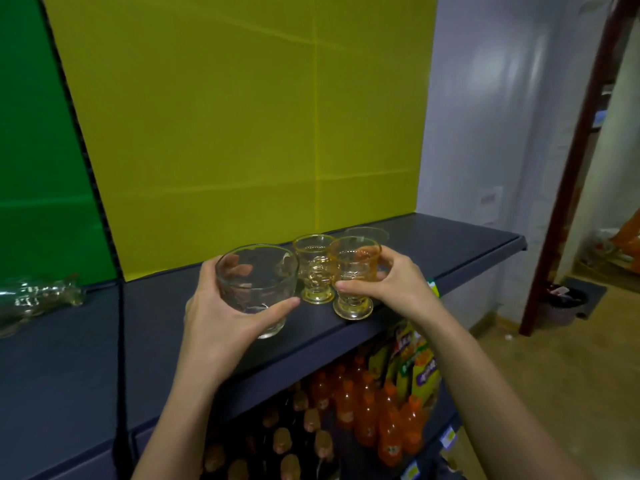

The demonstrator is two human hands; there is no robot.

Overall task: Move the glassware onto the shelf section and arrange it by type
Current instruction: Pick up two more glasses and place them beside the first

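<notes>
Gripping clear glass (256, 285) in left hand (221, 317), amber goblet (353, 275) in right hand (391, 282)

A yellow panel (242, 116) rises behind the hands, a green panel (38, 150) to their left. A pale wall (485, 116) and tan floor (554, 375) lie to their right.

- Wide clear glass bowl-cup (257, 285), upright, gripped at the front of the dark shelf (450, 251).
- Amber footed glass (354, 276), upright, held near the shelf's front edge.
- Second amber footed glass (313, 266) stands just behind, between them.
- Another clear glass (367, 233) sits at the back, mostly hidden.
</notes>
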